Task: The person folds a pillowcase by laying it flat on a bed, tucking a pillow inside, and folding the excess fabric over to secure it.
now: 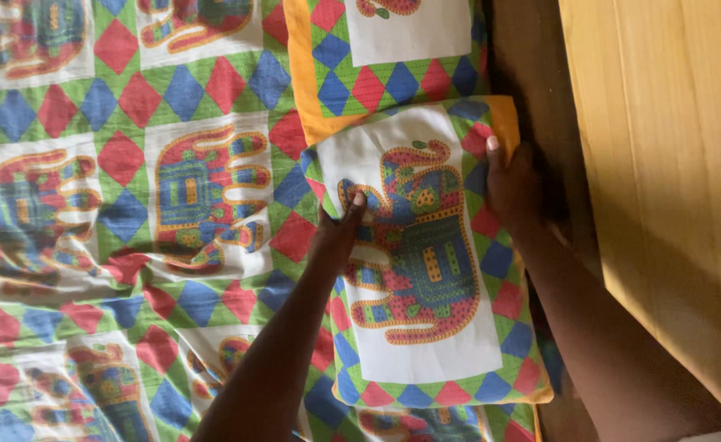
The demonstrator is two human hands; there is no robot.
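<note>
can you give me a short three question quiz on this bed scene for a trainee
1. True or false: both hands are on the same pillow.
2. What picture is printed on the white panel of the pillow between the hands? A) a fish B) an elephant C) a flower
3. Fill in: to the right of the pillow stands a pale ______ board.

Key
1. True. The left hand grips the pillow on its left side, thumb on top, and the right hand holds its right edge.
2. B, an elephant in many colours, like those on the bedspread.
3. Wooden; the wooden board rises beside the bed.
</note>
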